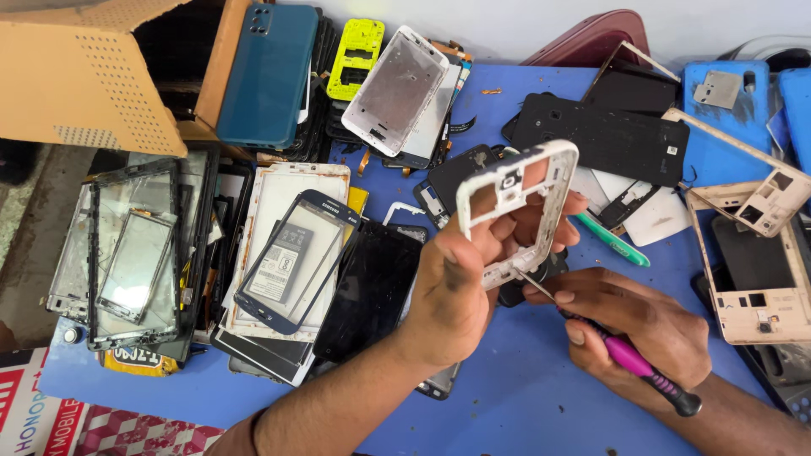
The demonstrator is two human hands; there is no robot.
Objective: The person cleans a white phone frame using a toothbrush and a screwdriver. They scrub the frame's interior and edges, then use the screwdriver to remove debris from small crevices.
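Note:
My left hand [460, 283] holds a white phone middle frame [553, 181] upright above the blue table [524, 397], fingers showing through its open window. My right hand [634, 325] grips a small screwdriver with a pink and black handle [646, 371]. Its thin metal shaft [536, 285] points up-left, and the tip touches the lower edge of the white frame.
Piles of phone glass panels, frames and black screens [279, 253] cover the left side. A cardboard box [93, 76] lies at top left with a teal back cover [266, 72]. Black covers [604, 135], a gold frame [756, 287], blue cases [726, 118] and a green tool [612, 241] lie at right.

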